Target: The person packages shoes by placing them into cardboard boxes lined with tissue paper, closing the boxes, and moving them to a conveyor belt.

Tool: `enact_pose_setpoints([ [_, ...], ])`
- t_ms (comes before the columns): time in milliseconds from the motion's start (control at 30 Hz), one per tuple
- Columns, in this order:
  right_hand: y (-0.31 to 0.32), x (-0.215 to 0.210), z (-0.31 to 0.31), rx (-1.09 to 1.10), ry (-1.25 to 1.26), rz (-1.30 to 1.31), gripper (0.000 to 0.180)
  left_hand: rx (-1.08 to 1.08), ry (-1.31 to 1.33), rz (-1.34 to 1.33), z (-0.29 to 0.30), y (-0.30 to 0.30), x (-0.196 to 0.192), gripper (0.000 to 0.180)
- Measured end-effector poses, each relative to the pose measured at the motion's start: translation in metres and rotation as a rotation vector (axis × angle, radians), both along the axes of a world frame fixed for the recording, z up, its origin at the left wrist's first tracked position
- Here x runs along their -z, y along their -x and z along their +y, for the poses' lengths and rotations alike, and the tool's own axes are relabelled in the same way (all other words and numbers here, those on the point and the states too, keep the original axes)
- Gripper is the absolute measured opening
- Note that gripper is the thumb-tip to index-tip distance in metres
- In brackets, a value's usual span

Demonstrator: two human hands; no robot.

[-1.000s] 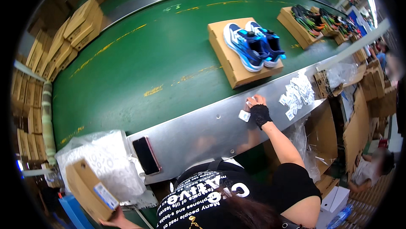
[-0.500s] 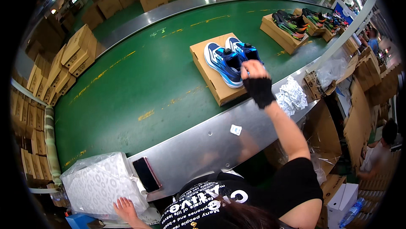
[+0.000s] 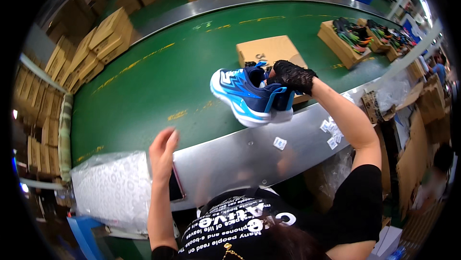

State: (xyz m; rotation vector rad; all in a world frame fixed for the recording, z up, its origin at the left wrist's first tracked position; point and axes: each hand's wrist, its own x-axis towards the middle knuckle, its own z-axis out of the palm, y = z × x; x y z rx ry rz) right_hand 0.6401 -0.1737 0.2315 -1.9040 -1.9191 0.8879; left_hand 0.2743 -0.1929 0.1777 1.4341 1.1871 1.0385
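Gloved right hand [image 3: 291, 76] clamps the blue running shoes [image 3: 240, 99] at their collars, above the near edge of the green belt [image 3: 144, 101], partly hiding a cardboard box [image 3: 281, 46]; bare left hand [image 3: 163, 149] hovers empty, thumb and fingers slightly apart. I expect the pair to feel light, soft-topped and firm-soled, hardly fragile, so I favour gripping both collars together.

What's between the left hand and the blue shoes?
Head view: just green work surface with patchy yellow marks; no object sits between the left hand and the blue shoes.
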Motion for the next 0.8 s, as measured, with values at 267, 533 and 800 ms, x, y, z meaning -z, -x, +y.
enact_pose_setpoints([
  [267, 0.081, -0.006, 0.005, -0.398, 0.255, 0.175, 0.032, 0.284, -0.196, 0.294, 0.036, -0.079, -0.05, 0.028],
  [533, 0.098, 0.053, -0.026, -0.51, 0.08, -0.004, 0.024, 0.363, 0.116, 0.14, 0.027, -0.057, -0.018, 0.03],
  [800, 0.114, 0.143, -0.048, -0.253, -0.581, -0.055, 0.016, 0.431, -0.054, 0.635, 0.011, -0.043, 0.08, 0.035],
])
